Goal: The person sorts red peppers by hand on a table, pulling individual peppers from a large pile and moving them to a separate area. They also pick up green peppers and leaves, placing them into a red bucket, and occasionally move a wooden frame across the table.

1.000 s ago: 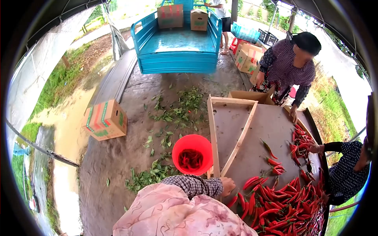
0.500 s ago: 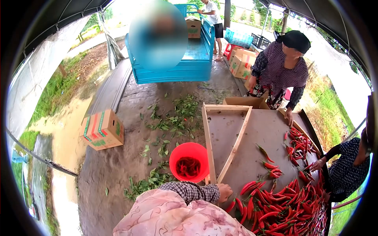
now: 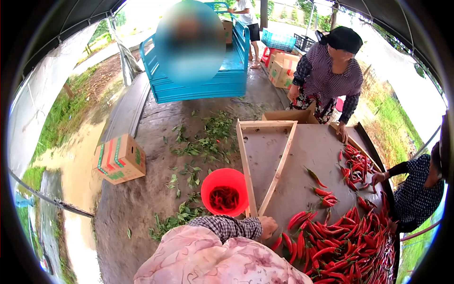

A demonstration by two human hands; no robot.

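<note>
My left hand (image 3: 268, 227), in a checkered sleeve, rests at the near edge of the sorting table (image 3: 302, 170), beside the lower tip of a wooden frame (image 3: 277, 173). Its fingers look curled together, and what they hold, if anything, is hidden. Just right of it begins a big pile of red chilies (image 3: 340, 241). Smaller groups of chilies (image 3: 354, 165) lie farther up the table. A red bucket (image 3: 224, 191) with some chilies inside stands on the ground left of the frame. My right hand is not in view.
Across the table stands a person in a black head covering (image 3: 331, 71); another person's arm (image 3: 397, 170) reaches in from the right. An open carton (image 3: 291, 116) adjoins the table's far edge. Leaves (image 3: 215, 137), a closed carton (image 3: 120, 158) and a blue cart (image 3: 198, 90) are beyond.
The view has shifted slightly. The right-hand person's hand has moved up from the chilies near the pile. My left hand stays by the frame's tip.
</note>
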